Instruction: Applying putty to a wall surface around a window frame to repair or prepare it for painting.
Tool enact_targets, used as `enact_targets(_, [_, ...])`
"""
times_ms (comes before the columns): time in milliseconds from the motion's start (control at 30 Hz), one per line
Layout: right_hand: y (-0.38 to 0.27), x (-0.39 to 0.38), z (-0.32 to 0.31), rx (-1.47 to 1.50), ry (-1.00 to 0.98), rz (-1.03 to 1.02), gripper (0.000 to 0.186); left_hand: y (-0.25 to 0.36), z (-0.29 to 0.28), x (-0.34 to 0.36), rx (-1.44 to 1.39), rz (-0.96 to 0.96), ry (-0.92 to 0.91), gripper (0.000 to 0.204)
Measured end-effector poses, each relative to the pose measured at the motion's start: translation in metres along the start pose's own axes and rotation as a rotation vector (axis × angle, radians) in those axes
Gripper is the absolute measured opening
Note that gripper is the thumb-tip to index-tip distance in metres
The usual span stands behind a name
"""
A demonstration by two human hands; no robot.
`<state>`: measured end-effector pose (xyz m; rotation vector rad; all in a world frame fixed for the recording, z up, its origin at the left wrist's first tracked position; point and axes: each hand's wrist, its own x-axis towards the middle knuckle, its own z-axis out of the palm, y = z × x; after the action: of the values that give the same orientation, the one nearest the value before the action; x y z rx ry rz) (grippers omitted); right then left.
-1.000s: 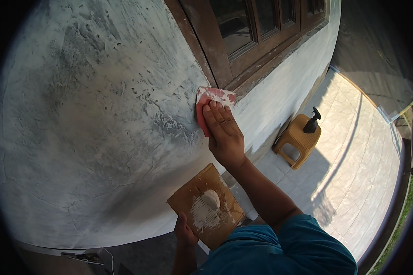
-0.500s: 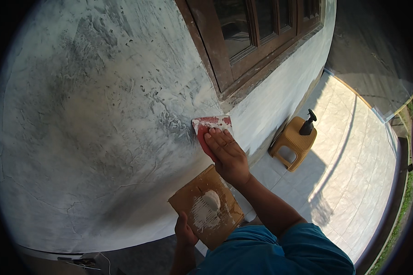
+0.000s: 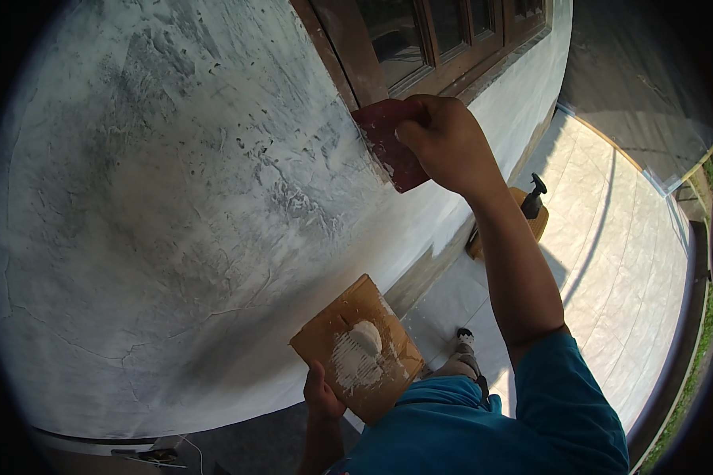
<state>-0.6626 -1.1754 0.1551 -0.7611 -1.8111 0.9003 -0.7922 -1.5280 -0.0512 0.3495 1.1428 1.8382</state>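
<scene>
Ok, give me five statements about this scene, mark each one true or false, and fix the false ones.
1. The right hand holds a dark red scraper. True.
2. The left hand holds a brown board with nothing on it. False: white paste lies on it.
3. The window frame is painted white. False: it is brown.
4. A dark spray bottle stands on the yellow-brown stool. True.
5. The person's sleeve is blue. True.
</scene>
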Motion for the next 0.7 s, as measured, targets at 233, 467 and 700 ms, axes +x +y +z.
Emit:
enact_targets(233, [-0.005, 0.005, -0.023, 0.443, 0.092, 0.139, 0.035, 0.002, 0.000, -0.004, 0.024, -0.001, 0.044, 0.060])
enact_targets(467, [0.016, -0.052, 0.031, 0.275, 0.225, -0.030, 0.031, 0.001, -0.005, -0.002, 0.007, -0.001, 0.018, 0.060])
enact_targets(700, [0.058, -0.070, 0.093, -0.362, 0.335, -0.630, 0.045, -0.002, -0.002, -0.002, -0.003, -0.024, 0.026, 0.060])
